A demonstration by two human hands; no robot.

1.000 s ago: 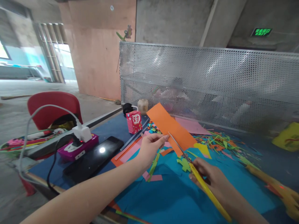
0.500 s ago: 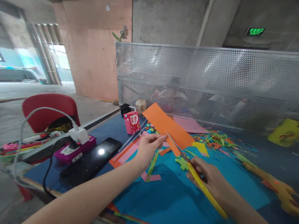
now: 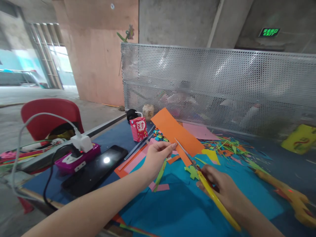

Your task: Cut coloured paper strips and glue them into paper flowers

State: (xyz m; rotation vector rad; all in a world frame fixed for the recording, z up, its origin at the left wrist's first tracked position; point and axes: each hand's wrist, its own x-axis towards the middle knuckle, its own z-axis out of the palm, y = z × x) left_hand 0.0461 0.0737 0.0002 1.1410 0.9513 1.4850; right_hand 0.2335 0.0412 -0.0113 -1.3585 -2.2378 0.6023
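Observation:
Between the thumb and fingers of my left hand [image 3: 160, 155] is the near edge of a long orange paper sheet [image 3: 179, 130], held tilted above the table. My right hand [image 3: 218, 182] grips yellow-handled scissors [image 3: 209, 192], their blades pointing away and to the left. The blades lie in the sheet, with a narrow strip partly separated on the near side. Beneath my hands lies blue paper [image 3: 177, 204], with a green cut-out shape [image 3: 191, 171] and pink strips [image 3: 162, 187] on it.
A glue gun [image 3: 286, 192] lies at the right, near a pile of paper scraps [image 3: 229, 144]. On the left are a phone [image 3: 95, 171], a purple power strip [image 3: 76, 158] and a drink carton [image 3: 138, 129]. A perforated metal screen [image 3: 209, 82] borders the table's back; a person sits behind it.
The view has shifted very slightly. Both hands, the scissors and the orange paper stay in nearly the same position.

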